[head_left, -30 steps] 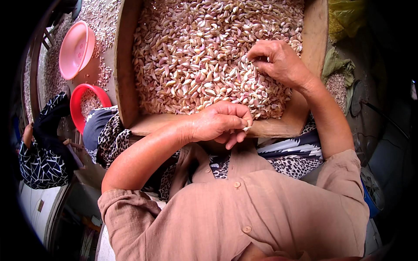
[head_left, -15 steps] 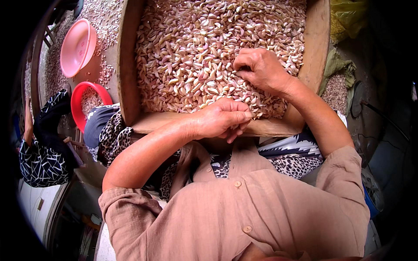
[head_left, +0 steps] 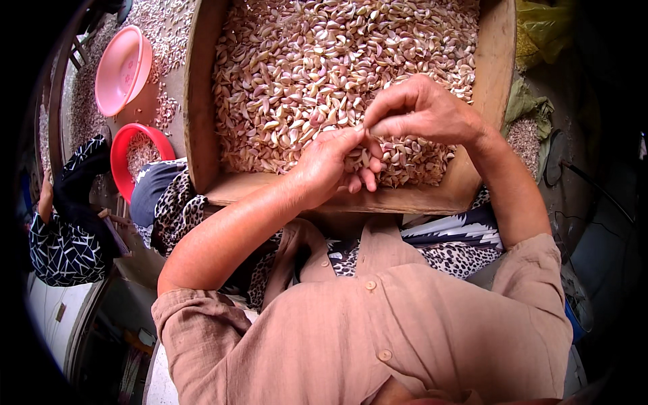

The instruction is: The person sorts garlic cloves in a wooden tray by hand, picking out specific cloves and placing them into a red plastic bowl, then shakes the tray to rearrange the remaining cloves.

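A wooden tray [head_left: 498, 61] in front of me holds a thick layer of loose garlic cloves [head_left: 297, 81] with pinkish-white skins. Over its near edge, my left hand [head_left: 331, 162] is curled, with what look like a few cloves cupped in the fingers. My right hand [head_left: 425, 111] comes in from the right, its thumb and forefinger pinched together against the tip of my left thumb. Whatever sits in that pinch is too small and covered to make out.
Left of the tray are a pink basin [head_left: 108, 81] and a red basin [head_left: 167, 145] with small pieces inside. Another person's patterned sleeve [head_left: 67, 250] shows at far left. Yellow plastic [head_left: 540, 30] and a greenish sack [head_left: 526, 104] lie to the right.
My right hand has lifted off the cloves and met my left thumb. My left hand has moved up and slightly left, turning so its cupped fingers show.
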Tool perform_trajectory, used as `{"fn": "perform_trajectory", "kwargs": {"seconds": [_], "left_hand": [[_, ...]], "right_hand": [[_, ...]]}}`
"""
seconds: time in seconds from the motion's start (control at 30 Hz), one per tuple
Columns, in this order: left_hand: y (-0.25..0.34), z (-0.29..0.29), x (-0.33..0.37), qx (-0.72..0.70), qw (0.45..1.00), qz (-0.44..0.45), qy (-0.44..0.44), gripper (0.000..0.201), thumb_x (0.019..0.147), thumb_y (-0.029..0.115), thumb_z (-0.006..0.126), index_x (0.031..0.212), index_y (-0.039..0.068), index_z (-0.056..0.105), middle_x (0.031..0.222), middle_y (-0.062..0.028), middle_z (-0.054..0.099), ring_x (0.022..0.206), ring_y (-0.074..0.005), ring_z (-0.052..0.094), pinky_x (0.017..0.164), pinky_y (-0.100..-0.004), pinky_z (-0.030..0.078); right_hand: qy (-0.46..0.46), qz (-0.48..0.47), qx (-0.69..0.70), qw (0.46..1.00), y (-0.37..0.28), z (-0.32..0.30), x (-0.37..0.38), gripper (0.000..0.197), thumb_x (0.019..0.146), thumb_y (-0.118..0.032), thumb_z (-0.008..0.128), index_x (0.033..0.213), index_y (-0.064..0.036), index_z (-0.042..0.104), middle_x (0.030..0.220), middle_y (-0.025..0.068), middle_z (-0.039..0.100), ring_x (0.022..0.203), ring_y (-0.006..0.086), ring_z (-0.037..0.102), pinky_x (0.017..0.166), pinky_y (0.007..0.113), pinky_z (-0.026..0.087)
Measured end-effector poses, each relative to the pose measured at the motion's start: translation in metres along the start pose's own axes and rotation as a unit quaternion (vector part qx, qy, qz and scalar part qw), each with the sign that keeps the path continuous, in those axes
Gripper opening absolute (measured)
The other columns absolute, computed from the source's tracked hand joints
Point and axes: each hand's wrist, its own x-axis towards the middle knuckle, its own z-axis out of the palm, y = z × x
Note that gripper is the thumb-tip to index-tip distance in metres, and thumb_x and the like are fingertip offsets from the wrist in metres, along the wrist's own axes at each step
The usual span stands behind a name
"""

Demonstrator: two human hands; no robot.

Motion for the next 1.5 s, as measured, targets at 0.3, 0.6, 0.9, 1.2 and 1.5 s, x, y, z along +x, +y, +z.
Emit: {"fn": "perform_trajectory", "kwargs": {"seconds": [0.3, 0.6, 0.9, 1.2, 1.5], "left_hand": [[-0.007, 0.001, -0.004, 0.106, 0.99, -0.047, -0.08, 0.04, 0.11, 0.036, 0.052, 0.078, 0.012, 0.057, 0.064, -0.0008, 0.058, 0.047, -0.0089, 0.052, 0.042, -0.0231, 0.031], [-0.003, 0.005, -0.006, 0.132, 0.987, -0.061, -0.07, 0.04, 0.11, 0.035, 0.052, 0.078, 0.012, 0.057, 0.061, 0.0003, 0.056, 0.047, -0.0084, 0.052, 0.042, -0.0228, 0.03], [-0.004, 0.003, -0.004, 0.144, 0.985, -0.047, -0.076, 0.038, 0.11, 0.034, 0.053, 0.079, 0.012, 0.058, 0.062, 0.0018, 0.055, 0.047, -0.0072, 0.051, 0.042, -0.0224, 0.029], [-0.006, -0.001, -0.003, 0.132, 0.989, -0.028, -0.066, 0.036, 0.109, 0.03, 0.052, 0.08, 0.01, 0.058, 0.067, 0.0012, 0.057, 0.049, -0.0076, 0.052, 0.043, -0.0223, 0.03], [-0.006, -0.002, -0.001, 0.131, 0.989, -0.015, -0.06, 0.034, 0.109, 0.027, 0.052, 0.081, 0.009, 0.058, 0.071, -0.0006, 0.058, 0.052, -0.0097, 0.054, 0.044, -0.0229, 0.035]], "right_hand": [[0.112, -0.075, -0.351, 0.927, 0.037, -0.001, 0.009, 0.021, 0.078, -0.006, 0.076, 0.099, -0.0045, 0.074, 0.094, 0.0103, 0.074, 0.089, 0.0283, 0.072, 0.081, 0.038, 0.057], [0.107, -0.02, -0.486, 0.867, 0.043, 0.013, 0.015, 0.022, 0.078, -0.019, 0.075, 0.098, -0.0097, 0.075, 0.093, 0.0118, 0.073, 0.089, 0.0338, 0.071, 0.08, 0.044, 0.058], [0.159, -0.03, -0.448, 0.879, 0.054, 0.016, 0.016, 0.019, 0.077, -0.015, 0.074, 0.095, -0.0082, 0.075, 0.091, 0.0128, 0.073, 0.084, 0.0341, 0.071, 0.078, 0.042, 0.057], [0.15, 0.01, -0.189, 0.97, 0.037, -0.01, 0.012, 0.022, 0.076, -0.014, 0.079, 0.095, -0.0019, 0.079, 0.089, 0.0093, 0.078, 0.081, 0.0167, 0.072, 0.079, 0.032, 0.056], [0.115, 0.038, -0.105, 0.987, 0.032, -0.023, 0.008, 0.017, 0.088, -0.008, 0.075, 0.101, 0.0027, 0.077, 0.093, 0.0024, 0.076, 0.086, 0.0087, 0.066, 0.081, 0.027, 0.054]]}}
